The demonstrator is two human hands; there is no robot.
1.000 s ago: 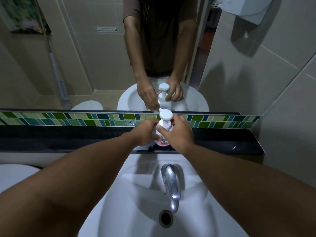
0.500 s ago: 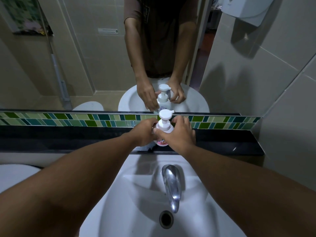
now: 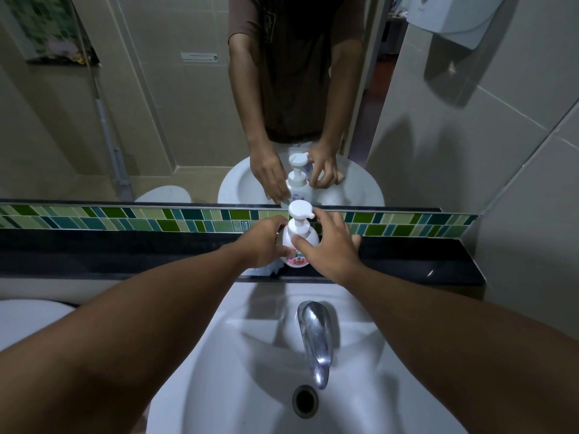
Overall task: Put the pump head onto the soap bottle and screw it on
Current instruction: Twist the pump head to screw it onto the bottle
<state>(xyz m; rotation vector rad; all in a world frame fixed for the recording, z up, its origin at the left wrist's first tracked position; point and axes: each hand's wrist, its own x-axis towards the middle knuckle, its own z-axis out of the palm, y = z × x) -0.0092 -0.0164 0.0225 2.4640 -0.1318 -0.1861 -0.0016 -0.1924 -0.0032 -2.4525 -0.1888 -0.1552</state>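
Observation:
A white soap bottle (image 3: 301,260) with a pink label stands on the black ledge (image 3: 407,261) behind the sink. The white pump head (image 3: 297,210) sits upright on the bottle's neck, its nozzle pointing right. My left hand (image 3: 265,243) wraps the bottle's left side and holds it. My right hand (image 3: 329,247) is just right of the bottle with its fingers spread. Its thumb lies by the bottle's shoulder and its index finger reaches near the nozzle. The mirror shows that hand's fingers off the pump.
A white sink basin (image 3: 238,371) with a chrome faucet (image 3: 315,336) and drain (image 3: 305,401) lies below my arms. A green tile band (image 3: 125,219) and a mirror (image 3: 141,120) rise behind the ledge. A white dispenser (image 3: 451,17) hangs on the right wall. A white toilet lid (image 3: 28,321) is at left.
The pump head has turned so its nozzle points right. My right hand has let go of the pump collar and spread its fingers. My left hand stays on the bottle.

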